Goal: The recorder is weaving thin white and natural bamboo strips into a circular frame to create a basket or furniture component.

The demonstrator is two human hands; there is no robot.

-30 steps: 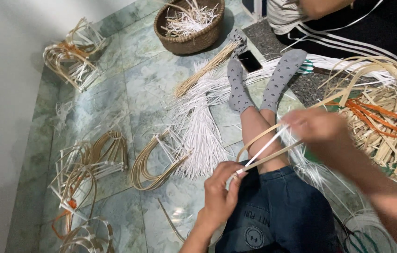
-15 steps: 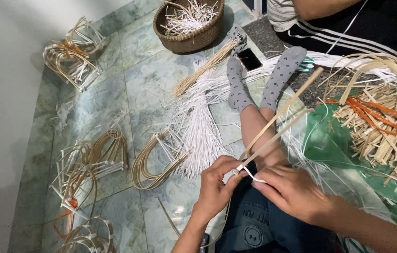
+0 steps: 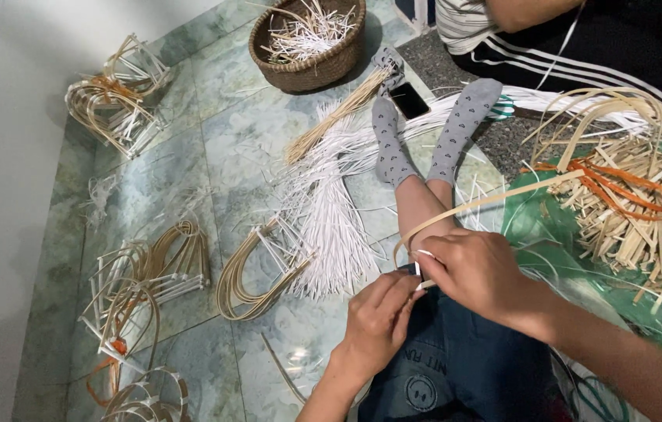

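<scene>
Left hand [image 3: 378,324] pinched a white strip [image 3: 422,270] against the end of a bent bamboo strip [image 3: 495,202]. Right hand [image 3: 475,273], closed over the same spot, had dropped from its raised reach at 1 o'clock a second ago (now knuckle to knuckle with the left). Seemingly shifted from pulling to binding, over the lap at 6 o'clock. White strips [image 3: 323,211] lay fanned at 10 o'clock, wicker basket [image 3: 307,39] at 12.

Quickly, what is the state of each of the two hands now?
Left hand: closed, pinching the white strip at the end of the bent cane strip.
Right hand: closed over the same strip end.
</scene>
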